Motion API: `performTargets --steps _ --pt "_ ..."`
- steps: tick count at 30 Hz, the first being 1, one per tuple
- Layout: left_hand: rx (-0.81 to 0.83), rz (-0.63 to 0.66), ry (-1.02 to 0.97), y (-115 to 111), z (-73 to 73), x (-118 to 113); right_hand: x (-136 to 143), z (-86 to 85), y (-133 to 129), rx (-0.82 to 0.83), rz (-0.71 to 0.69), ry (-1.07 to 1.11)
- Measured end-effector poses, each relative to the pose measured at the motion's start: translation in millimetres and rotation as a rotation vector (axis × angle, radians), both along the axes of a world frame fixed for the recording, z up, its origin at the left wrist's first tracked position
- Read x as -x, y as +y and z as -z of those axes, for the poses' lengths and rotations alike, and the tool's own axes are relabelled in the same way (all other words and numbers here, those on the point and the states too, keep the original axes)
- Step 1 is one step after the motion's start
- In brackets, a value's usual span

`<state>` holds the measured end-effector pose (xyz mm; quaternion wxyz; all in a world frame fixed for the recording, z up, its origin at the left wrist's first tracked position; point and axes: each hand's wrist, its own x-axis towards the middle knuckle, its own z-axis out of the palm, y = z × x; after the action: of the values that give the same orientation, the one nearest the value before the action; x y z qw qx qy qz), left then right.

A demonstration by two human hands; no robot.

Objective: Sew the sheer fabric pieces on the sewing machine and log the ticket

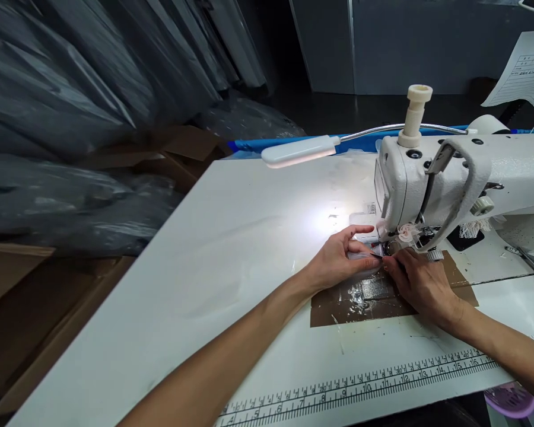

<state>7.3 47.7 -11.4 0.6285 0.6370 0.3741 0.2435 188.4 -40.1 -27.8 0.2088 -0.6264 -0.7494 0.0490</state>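
Observation:
My left hand (pixel 345 256) is beside the needle area of a white sewing machine (pixel 403 178). Its thumb and fingers close on a thin, whitish, sheer piece of fabric (pixel 360 256); a small dark sliver shows by the thumb tip. Just right of it, below the presser foot, my right hand (pixel 420 281) is closed in a pinch, with its fingertips almost meeting my left thumb. What the right fingers hold is too small and hidden to make out. Both hands lie over a brown taped patch (pixel 331 311) on the table.
A white lamp (pixel 299 151) on a bendy metal neck lights the white table (pixel 231 237). Scissors (pixel 531 261) lie at the right. A printed ruler (pixel 365 388) runs along the front edge. Cardboard boxes (pixel 71 320) and plastic-covered goods (pixel 93 65) stand left.

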Motion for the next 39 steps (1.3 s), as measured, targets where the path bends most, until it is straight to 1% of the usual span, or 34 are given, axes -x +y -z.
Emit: performTargets --steps 4,10,14,18,22,24,26,28,30,32,36,39 --pt "-0.012 0.02 -0.013 1.1 1.9 0.7 2.6 -3.9 -0.6 0.086 0.042 -0.019" --pt "-0.009 0.023 -0.029 1.1 6.7 1.1 3.9 -9.8 -2.8 0.036 -0.003 -0.088" --pt "-0.002 0.01 -0.005 0.5 9.0 1.0 7.4 -14.5 0.6 0.04 -0.025 -0.172" --pt "0.003 0.049 -0.038 -0.2 7.8 1.6 11.4 -16.0 3.9 0.053 -0.013 -0.212" --pt "-0.002 0.073 -0.038 -1.0 5.3 1.4 12.9 -12.6 4.6 0.055 0.035 -0.187" --pt "-0.014 0.069 -0.036 -1.1 4.7 1.1 12.2 -10.8 5.1 0.092 0.061 -0.134" --pt "-0.03 0.058 -0.034 -0.7 4.7 0.7 10.3 -10.4 5.8 0.149 0.093 -0.036" --pt "-0.033 0.052 -0.039 0.0 5.0 0.6 7.2 -12.2 6.3 0.194 0.117 0.124" --pt "-0.026 0.046 -0.054 0.9 5.3 0.6 3.6 -16.4 6.3 0.242 0.117 0.302" --pt "-0.021 0.041 -0.061 1.7 5.3 0.7 0.7 -21.9 6.2 0.291 0.102 0.433" --pt "-0.017 0.056 -0.068 2.9 3.9 2.1 -2.6 -30.4 7.5 0.357 0.024 0.522" --pt "-0.057 0.099 -0.071 4.5 0.1 4.8 -3.9 -31.3 10.4 0.364 0.001 0.526"
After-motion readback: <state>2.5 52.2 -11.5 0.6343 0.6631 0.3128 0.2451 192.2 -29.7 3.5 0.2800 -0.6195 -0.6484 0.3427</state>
